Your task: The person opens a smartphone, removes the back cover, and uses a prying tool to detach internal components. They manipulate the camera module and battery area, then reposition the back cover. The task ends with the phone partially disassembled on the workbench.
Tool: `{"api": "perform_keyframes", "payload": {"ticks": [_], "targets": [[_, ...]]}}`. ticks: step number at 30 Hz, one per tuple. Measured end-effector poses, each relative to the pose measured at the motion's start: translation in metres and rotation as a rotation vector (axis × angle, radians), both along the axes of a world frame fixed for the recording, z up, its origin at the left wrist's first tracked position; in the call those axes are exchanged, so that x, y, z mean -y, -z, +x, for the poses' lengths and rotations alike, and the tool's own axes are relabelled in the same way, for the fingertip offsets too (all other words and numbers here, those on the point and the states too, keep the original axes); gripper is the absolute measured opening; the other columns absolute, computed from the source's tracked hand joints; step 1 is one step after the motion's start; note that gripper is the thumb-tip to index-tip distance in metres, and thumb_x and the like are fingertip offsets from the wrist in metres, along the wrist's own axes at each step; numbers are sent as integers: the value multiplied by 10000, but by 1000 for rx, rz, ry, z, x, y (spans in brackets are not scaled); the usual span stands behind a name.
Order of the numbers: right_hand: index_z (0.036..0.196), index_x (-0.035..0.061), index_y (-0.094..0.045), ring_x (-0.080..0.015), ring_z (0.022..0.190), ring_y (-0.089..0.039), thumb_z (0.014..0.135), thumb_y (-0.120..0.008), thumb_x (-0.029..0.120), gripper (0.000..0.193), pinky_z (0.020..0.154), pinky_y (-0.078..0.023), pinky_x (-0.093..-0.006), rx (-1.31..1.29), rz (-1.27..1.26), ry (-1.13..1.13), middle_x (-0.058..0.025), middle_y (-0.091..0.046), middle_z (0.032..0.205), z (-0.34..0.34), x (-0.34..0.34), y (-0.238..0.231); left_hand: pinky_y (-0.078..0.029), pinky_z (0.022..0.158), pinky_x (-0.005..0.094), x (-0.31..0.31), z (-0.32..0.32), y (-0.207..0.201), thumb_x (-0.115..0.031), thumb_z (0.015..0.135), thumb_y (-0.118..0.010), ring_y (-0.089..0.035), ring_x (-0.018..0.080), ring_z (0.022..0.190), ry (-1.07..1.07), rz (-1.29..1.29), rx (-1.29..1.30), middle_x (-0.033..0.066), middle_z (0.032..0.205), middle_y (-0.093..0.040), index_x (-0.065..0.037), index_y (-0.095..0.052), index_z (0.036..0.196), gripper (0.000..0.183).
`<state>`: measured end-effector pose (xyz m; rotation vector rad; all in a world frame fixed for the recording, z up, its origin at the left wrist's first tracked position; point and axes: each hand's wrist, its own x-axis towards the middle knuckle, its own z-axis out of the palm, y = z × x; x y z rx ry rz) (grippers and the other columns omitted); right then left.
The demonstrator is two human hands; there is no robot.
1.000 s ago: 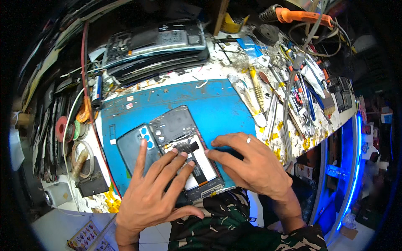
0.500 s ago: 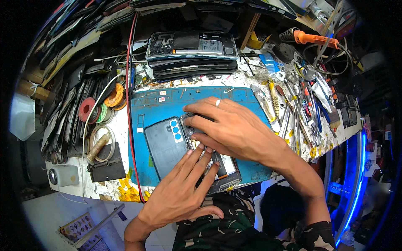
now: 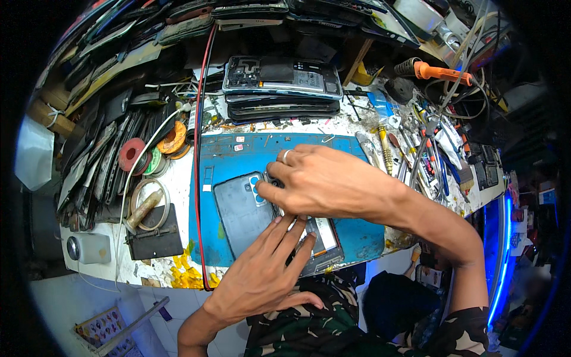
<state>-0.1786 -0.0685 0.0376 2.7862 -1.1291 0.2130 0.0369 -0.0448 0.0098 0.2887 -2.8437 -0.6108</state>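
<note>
A phone with its inside exposed (image 3: 326,235) lies on the blue work mat (image 3: 363,238). Beside its left edge rests a dark grey phone back cover (image 3: 234,205), blue mat showing through its camera holes. My left hand (image 3: 262,265) lies over the phone with fingers stretched out, the fingertips close to my right hand. Reaching in from the right, my right hand (image 3: 324,181) bends its fingers down over the phone's upper end. Whatever those fingers grip is hidden beneath them. The index finger sits near the cover's camera holes.
Stacked phone bodies (image 3: 282,80) stand behind the mat. Screwdrivers and tweezers (image 3: 410,140) crowd the right side. Wire spools (image 3: 132,156), a jar (image 3: 89,248) and a black phone holder (image 3: 156,241) lie left. A red and black cable (image 3: 200,160) crosses the mat's left edge.
My right hand's fingers have curled in and bent over the phone's upper end, where they were more spread before. My left hand keeps its place on the phone. The whole view has shifted slightly.
</note>
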Motion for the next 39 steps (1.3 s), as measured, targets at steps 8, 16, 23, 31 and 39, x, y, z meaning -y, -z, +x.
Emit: {"api": "perform_keyframes", "payload": {"ticks": [8,16,23,31,39], "targets": [[898,-4,-624,-292,665,-750,843,-697,130,162,561,-600,-365,-98,60,-56,-116,-674,652,14,15,-14,-387,1169,507,1,3,3,-745,849,-589,-493,465,1327,21,1,4,332,1390,-518,114,-557,1332,986],[945,-15,-603,-298,640,-743,837,-704,87,180,523,-594,-373,-69,138,0,-110,-653,614,24,20,-22,-362,1192,485,0,8,9,-771,880,-522,-479,434,1366,24,-6,-6,337,1433,-498,111,-538,1353,1001],[1116,-22,-531,-322,761,-739,781,-808,132,461,580,-618,-384,-212,327,20,-172,-668,816,28,27,-30,-357,1196,485,-1,8,11,-773,885,-513,-467,435,1380,17,1,-13,345,1449,-484,110,-524,1365,1006],[1139,16,-582,-328,858,-740,908,-739,155,312,731,-609,-446,137,284,134,-142,-706,923,-8,-1,-31,-339,1209,483,0,8,10,-754,895,-516,-431,449,1415,17,25,-18,350,1448,-481,109,-544,1347,975],[1321,-70,-600,-336,1226,-663,1092,-474,389,528,1032,-555,-420,1472,1161,278,-255,-660,1313,-37,-64,12,-434,1136,494,22,8,5,-733,742,-713,-536,429,1330,-33,265,-172,273,1356,-566,81,-558,1361,1035]]}}
